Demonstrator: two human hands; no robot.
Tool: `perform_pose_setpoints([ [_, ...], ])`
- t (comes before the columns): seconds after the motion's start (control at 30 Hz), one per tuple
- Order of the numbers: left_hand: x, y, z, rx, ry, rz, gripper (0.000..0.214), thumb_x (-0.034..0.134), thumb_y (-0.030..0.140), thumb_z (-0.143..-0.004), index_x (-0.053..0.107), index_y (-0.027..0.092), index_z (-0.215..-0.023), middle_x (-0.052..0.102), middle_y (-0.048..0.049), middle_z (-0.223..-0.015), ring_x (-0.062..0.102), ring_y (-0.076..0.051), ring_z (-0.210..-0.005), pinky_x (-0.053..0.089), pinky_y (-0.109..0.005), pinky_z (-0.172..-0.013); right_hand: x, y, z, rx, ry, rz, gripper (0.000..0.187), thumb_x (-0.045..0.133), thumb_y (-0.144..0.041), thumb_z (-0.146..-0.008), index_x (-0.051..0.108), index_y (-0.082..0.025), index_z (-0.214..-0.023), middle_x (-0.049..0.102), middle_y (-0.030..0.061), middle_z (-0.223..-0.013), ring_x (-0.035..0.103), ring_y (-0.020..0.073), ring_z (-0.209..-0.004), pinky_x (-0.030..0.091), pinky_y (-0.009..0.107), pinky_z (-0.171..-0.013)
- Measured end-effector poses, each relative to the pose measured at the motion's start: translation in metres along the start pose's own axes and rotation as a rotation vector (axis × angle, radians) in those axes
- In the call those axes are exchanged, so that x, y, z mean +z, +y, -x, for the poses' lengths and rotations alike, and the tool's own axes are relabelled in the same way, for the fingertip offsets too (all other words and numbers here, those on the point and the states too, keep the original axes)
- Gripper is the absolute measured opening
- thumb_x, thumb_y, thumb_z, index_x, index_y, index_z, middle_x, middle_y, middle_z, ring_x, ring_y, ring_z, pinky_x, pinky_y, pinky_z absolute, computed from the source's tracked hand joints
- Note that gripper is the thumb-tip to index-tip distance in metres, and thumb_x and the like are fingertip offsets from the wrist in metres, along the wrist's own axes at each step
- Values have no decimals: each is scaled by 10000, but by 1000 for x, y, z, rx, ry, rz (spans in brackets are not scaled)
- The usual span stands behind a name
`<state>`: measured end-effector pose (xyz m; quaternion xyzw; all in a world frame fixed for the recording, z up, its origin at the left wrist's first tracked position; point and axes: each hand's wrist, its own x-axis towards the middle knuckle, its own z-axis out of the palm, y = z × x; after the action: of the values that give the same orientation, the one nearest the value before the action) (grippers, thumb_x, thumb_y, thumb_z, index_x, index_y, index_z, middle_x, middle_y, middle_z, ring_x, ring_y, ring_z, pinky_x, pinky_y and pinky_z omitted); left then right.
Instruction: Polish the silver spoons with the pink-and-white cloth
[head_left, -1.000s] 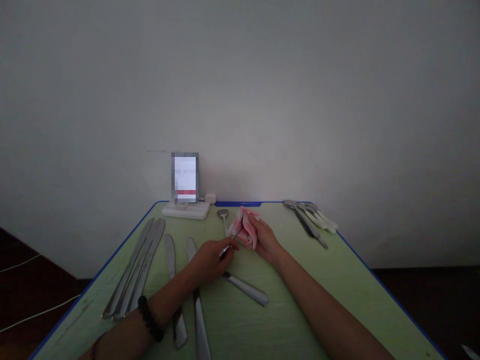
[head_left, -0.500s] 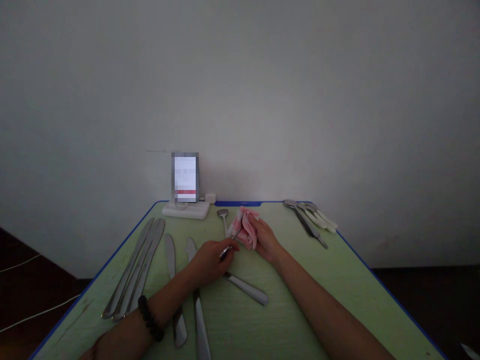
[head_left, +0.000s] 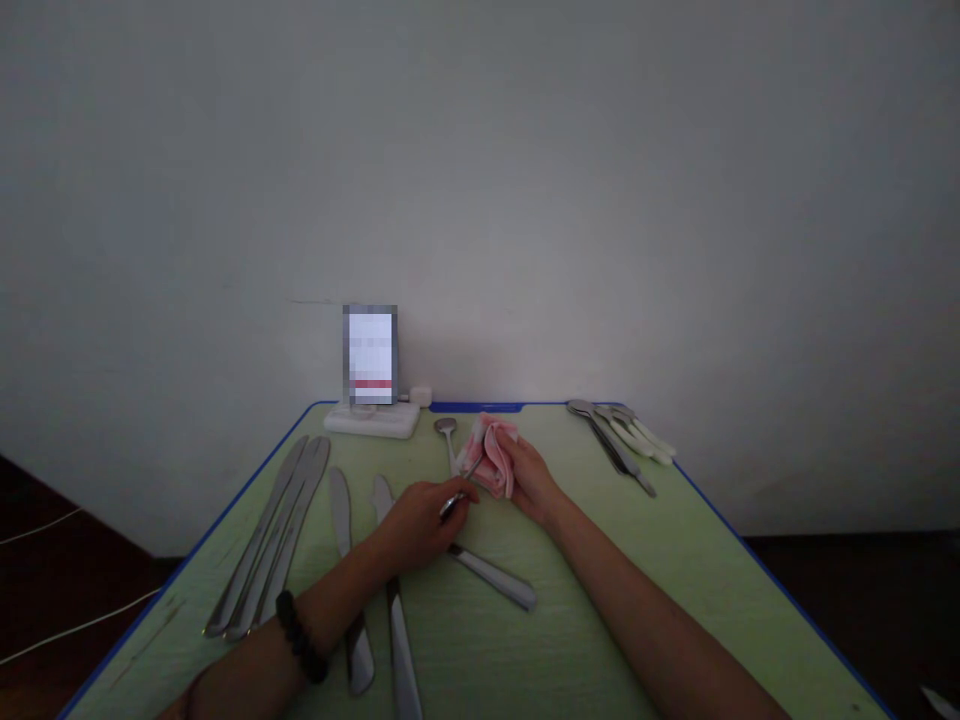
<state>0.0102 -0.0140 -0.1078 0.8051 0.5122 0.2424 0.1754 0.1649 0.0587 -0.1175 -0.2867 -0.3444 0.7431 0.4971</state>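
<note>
My left hand (head_left: 429,520) is closed on the handle of a metal piece of cutlery (head_left: 453,503). The far end of that cutlery is hidden in a folded pink and white cloth (head_left: 491,468), so its kind does not show. Around the cloth my right hand (head_left: 529,482) is closed, thumb on top. Just behind the hands lies a small spoon (head_left: 446,428), its handle partly covered by the cloth. A metal handle (head_left: 499,580) sticks out below my left hand, its other end out of sight. Left of it lie two table knives, one (head_left: 340,500) fully apart and one (head_left: 403,650) partly under my wrist.
Several knives (head_left: 281,530) lie side by side at the table's left. Spoons (head_left: 611,445) and white-handled cutlery (head_left: 637,435) rest at the back right. A lit phone (head_left: 370,350) stands on a white base (head_left: 373,420) near the wall. The green table (head_left: 600,660) has a blue edge.
</note>
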Motion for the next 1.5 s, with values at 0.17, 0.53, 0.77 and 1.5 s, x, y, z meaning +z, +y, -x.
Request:
perform_pose_setpoints([
  [0.17,-1,1,-1,1,7,13,238,410,195,-818,619,212,-930,630,13,-629,564,-132,-549,370,-211,-575,1,-1,1,5,-2,22,278,664,-380,-727,615,-160,-890,703,53,-758,655,172,-678,525,282,-625],
  [0.53,1,-1,-1,12,6,16,237,410,189,-814,626,202,-912,597,23,-576,534,-126,-507,361,-210,-552,0,0,0,5,5,24,294,675,-379,-714,604,-160,-896,701,51,-762,656,175,-692,524,292,-641],
  [0.77,0,-1,-1,5,-4,5,237,418,199,-812,625,212,-927,631,16,-620,565,-133,-545,378,-212,-576,0,1,0,-7,3,30,295,678,-380,-710,604,-160,-892,702,53,-764,661,183,-721,528,303,-662],
  [1.5,0,0,-1,11,-4,-12,240,408,193,-819,625,204,-922,622,12,-613,560,-136,-541,365,-217,-569,0,1,0,1,16,46,289,668,-380,-715,600,-152,-879,702,50,-753,655,168,-685,520,275,-619],
])
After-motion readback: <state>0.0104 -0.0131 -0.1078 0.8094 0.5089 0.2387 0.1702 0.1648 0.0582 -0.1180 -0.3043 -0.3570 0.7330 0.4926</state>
